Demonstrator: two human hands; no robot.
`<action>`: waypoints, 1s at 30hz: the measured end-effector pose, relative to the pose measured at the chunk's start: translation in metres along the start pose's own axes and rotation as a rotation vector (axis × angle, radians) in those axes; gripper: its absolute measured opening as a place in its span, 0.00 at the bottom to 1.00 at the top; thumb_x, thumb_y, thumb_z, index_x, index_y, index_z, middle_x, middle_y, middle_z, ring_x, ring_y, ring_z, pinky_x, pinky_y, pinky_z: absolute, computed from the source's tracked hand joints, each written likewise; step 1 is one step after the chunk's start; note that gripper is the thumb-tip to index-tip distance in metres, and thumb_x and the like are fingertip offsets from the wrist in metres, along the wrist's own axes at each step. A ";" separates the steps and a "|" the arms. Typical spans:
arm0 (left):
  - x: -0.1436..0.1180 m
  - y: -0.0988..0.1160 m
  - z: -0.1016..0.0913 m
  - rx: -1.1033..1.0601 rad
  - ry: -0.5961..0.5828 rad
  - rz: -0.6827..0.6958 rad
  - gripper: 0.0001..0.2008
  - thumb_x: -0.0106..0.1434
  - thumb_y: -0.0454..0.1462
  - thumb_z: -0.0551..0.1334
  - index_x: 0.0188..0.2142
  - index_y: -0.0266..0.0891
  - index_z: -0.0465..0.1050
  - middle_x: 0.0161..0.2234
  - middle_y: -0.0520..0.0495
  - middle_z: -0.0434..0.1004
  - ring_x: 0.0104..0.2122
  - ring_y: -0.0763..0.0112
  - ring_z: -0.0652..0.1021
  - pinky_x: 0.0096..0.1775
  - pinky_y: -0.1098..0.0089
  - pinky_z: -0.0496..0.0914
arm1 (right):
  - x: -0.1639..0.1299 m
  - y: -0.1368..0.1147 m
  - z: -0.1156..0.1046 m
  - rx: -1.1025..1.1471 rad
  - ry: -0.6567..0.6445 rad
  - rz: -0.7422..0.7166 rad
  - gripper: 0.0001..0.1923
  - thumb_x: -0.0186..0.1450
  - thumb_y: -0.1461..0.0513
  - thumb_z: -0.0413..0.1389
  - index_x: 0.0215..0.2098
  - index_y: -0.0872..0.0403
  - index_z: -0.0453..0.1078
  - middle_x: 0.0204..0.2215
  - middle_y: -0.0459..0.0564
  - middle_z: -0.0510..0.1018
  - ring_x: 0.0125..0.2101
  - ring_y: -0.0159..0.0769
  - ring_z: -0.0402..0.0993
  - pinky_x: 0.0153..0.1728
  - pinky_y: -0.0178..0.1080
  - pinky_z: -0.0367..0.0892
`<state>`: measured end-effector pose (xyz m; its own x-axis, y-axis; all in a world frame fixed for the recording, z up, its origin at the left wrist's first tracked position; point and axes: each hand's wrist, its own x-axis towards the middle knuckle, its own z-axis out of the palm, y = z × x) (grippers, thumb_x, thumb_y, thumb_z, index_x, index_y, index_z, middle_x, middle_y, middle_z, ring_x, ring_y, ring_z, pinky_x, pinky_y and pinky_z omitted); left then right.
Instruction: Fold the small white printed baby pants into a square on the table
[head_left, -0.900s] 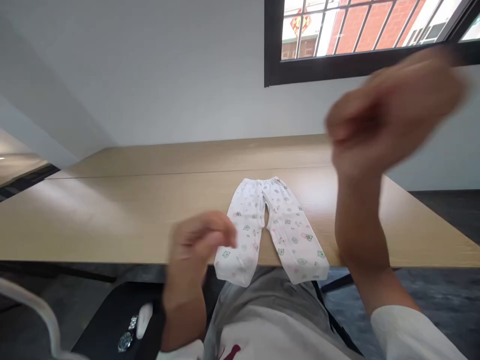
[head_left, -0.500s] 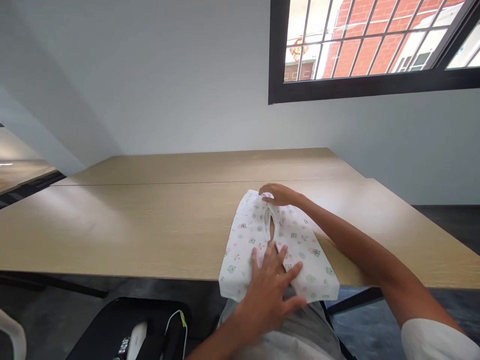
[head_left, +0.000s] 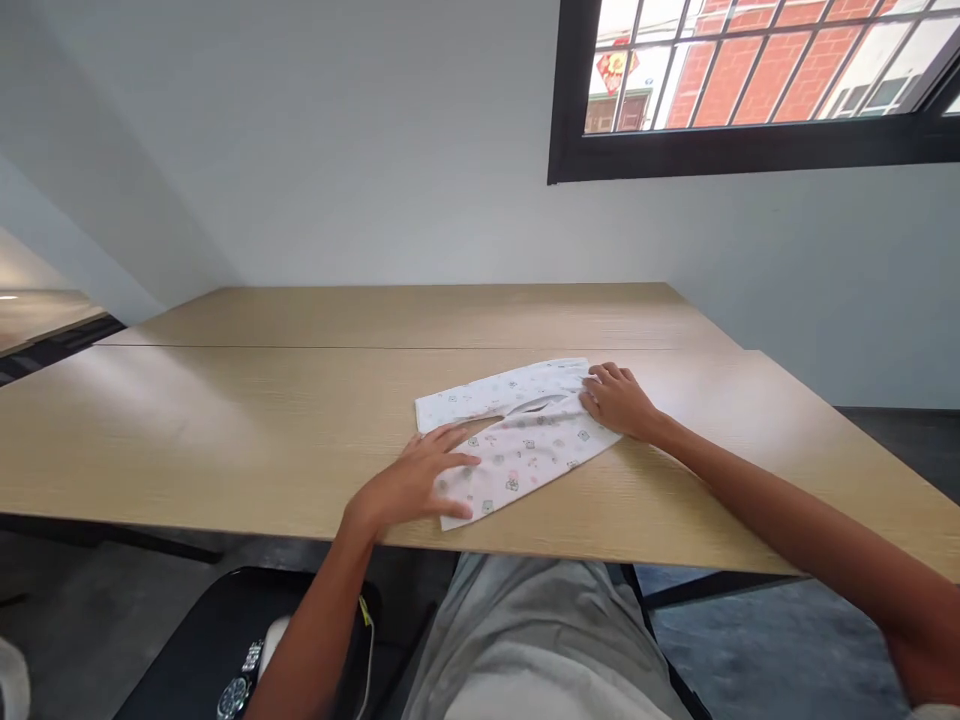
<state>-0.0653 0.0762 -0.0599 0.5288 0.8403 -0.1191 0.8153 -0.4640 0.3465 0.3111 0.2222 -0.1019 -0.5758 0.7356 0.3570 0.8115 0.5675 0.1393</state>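
Observation:
White baby pants (head_left: pixel 536 445) with a small animal print lie flat on the table, turned sideways. Their waist end points right and the two legs spread to the left, with a slit opening between them at the crotch. My left hand (head_left: pixel 416 475) rests at the leg ends, fingers spread and stretched over the cloth. At the waist end, my right hand (head_left: pixel 621 402) has its fingers bent and its thumb against the fabric, gripping the edge there; the fingertips are partly hidden.
The pale wooden table (head_left: pixel 262 430) reaches back to a grey wall, with a barred window (head_left: pixel 750 70) at upper right. A black chair (head_left: pixel 202 640) stands at lower left, holding a wristwatch (head_left: pixel 238 685), a white object and a cable.
The pants have turned from pointing toward me to lying sideways, fully on the table. My left hand moved left to the leg ends; my right hand moved right with the waist.

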 end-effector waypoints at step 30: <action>0.132 -0.075 -0.018 -0.704 0.474 -0.311 0.18 0.55 0.49 0.62 0.28 0.35 0.68 0.23 0.51 0.66 0.25 0.73 0.64 0.26 0.74 0.58 | -0.057 0.020 -0.044 1.031 -0.070 0.540 0.21 0.65 0.46 0.55 0.42 0.55 0.70 0.26 0.47 0.71 0.23 0.34 0.64 0.20 0.33 0.60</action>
<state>-0.0611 0.2266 -0.0845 0.0287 0.9988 0.0390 0.4898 -0.0481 0.8705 0.3642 0.1754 -0.0787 -0.2109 0.9738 0.0846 0.5050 0.1826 -0.8436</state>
